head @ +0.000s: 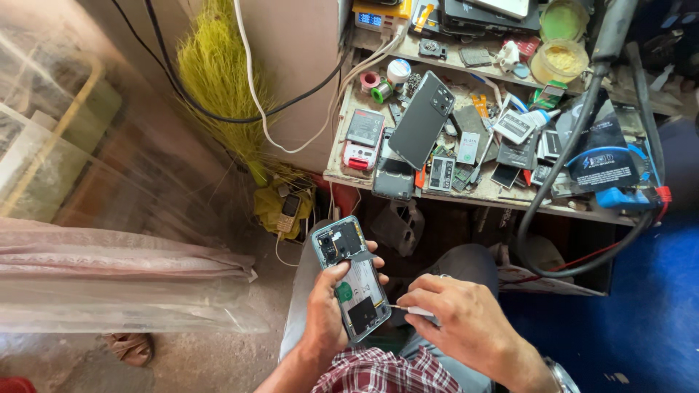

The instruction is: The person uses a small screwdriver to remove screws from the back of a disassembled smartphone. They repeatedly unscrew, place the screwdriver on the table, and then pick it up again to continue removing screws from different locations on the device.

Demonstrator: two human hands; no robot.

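While you sit at the bench, the head view shows your left hand (326,309) wrapped around an opened teal-framed smartphone with its back cover off (351,276), fingers curled behind the frame and the thumb pressed on its inner face. The phone is held above your lap, tilted, camera end away from you, well below the cluttered wooden workbench (408,191). Your right hand (455,320) is closed in a pinch on a thin white-handled metal tool (408,309), whose tip meets the phone's right edge near the lower half.

In my judgement, the step is prying or probing at that edge. Keep the tip shallow and level, brace the right wrist on your knee, and keep the left thumb off the exposed parts.

The phone's interior shows a dark board section at the top, a pale silvery battery area in the middle bearing a green round sticker, and a black square patch lower down.

On the bench lie a dark grey detached phone back cover (422,120), loose flat batteries and solder rolls. A thick black hose (561,167) loops at its right end.
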